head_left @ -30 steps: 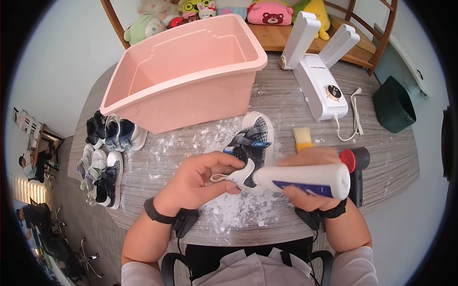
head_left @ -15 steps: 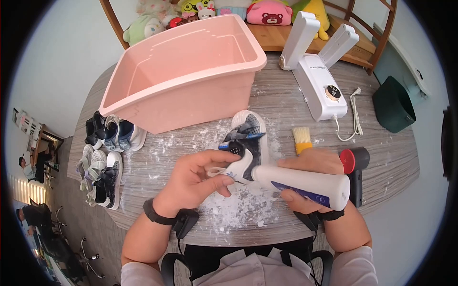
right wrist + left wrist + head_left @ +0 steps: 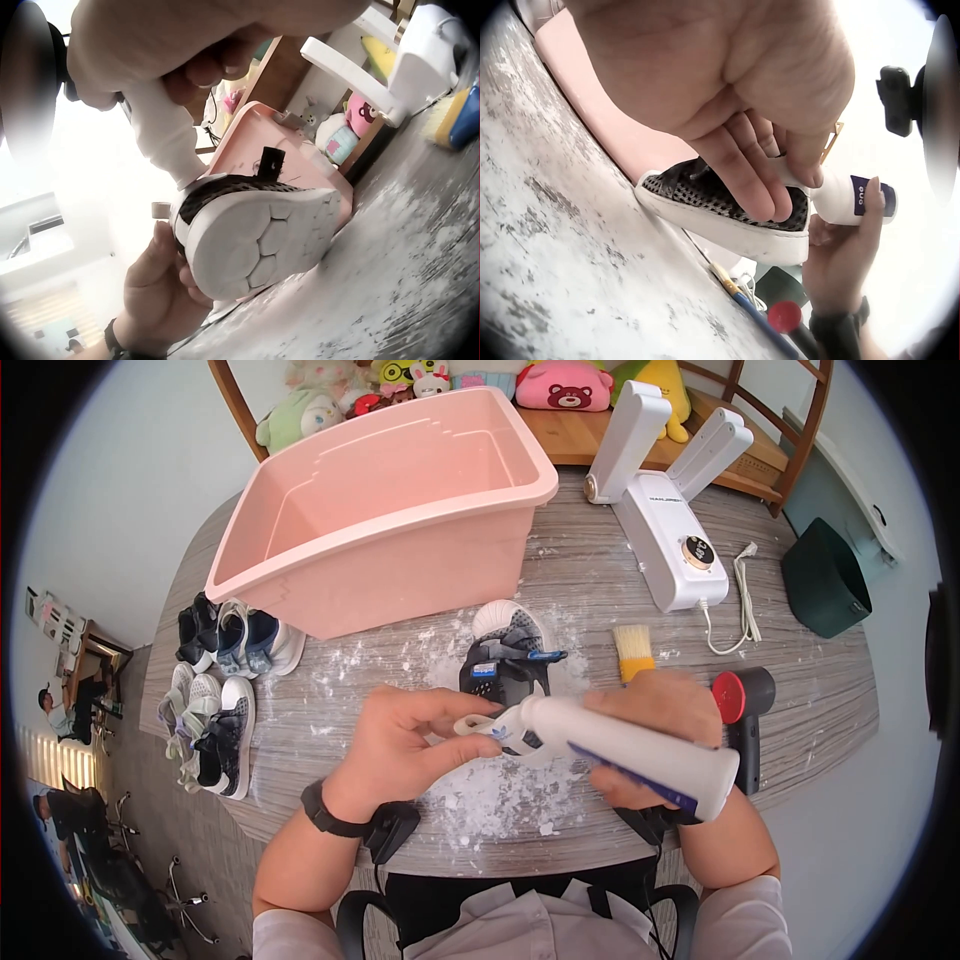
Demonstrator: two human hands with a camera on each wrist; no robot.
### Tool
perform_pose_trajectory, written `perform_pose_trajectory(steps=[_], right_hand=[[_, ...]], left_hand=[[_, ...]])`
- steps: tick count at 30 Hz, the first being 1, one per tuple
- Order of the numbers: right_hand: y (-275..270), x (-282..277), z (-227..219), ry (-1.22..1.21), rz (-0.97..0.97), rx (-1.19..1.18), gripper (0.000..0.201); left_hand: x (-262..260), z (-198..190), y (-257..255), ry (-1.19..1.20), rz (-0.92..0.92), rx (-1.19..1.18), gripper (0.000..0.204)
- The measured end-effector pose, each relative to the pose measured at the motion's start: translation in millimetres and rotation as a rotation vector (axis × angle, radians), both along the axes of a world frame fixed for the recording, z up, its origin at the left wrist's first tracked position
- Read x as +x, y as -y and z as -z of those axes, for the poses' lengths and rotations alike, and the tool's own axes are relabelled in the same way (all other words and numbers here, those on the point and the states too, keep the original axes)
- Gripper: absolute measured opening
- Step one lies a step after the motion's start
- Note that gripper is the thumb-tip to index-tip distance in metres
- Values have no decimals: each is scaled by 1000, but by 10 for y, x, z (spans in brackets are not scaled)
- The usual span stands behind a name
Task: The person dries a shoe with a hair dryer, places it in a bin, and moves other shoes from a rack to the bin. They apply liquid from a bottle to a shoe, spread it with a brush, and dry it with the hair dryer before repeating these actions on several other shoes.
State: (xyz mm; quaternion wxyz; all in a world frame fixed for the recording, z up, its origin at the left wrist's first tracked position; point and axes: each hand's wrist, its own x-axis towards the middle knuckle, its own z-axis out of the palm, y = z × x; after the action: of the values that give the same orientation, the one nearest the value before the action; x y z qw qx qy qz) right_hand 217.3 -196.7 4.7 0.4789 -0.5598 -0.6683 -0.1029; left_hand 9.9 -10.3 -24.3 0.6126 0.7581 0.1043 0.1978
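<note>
Table (image 3: 820, 690) | shoe (image 3: 505, 665) between bin (image 3: 400, 580) and front edge (image 3: 520, 871) | bottle (image 3: 632, 746) at heel (image 3: 178, 219)

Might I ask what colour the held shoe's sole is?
White; the sole shows best in the right wrist view.

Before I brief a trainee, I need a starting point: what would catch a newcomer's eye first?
Probably the pink tub at the far side of the table. Then the white bottle in the right hand, its mouth at the heel of the mesh shoe that the left hand holds. White powder lies scattered around that shoe.
</note>
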Motion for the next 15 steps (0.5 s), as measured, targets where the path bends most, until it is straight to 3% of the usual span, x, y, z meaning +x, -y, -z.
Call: perform_pose_trajectory(steps=[3, 6, 8, 11, 15], right_hand=[[25, -48, -42, -23, -8, -49, 44], [-41, 1, 97, -70, 19, 43, 45], [-12, 12, 30, -27, 5, 34, 47], [-39, -32, 20, -64, -116, 24, 51], [-95, -60, 51, -9, -96, 55, 54]], left_hand=[[-10, 20, -17, 18, 30, 75, 33], [-23, 21, -14, 55, 25, -16, 32], [-35, 16, -28, 51, 7, -269, 33], [-26, -38, -44, 51, 9, -333, 34], [-3, -25, -14, 82, -4, -285, 32]])
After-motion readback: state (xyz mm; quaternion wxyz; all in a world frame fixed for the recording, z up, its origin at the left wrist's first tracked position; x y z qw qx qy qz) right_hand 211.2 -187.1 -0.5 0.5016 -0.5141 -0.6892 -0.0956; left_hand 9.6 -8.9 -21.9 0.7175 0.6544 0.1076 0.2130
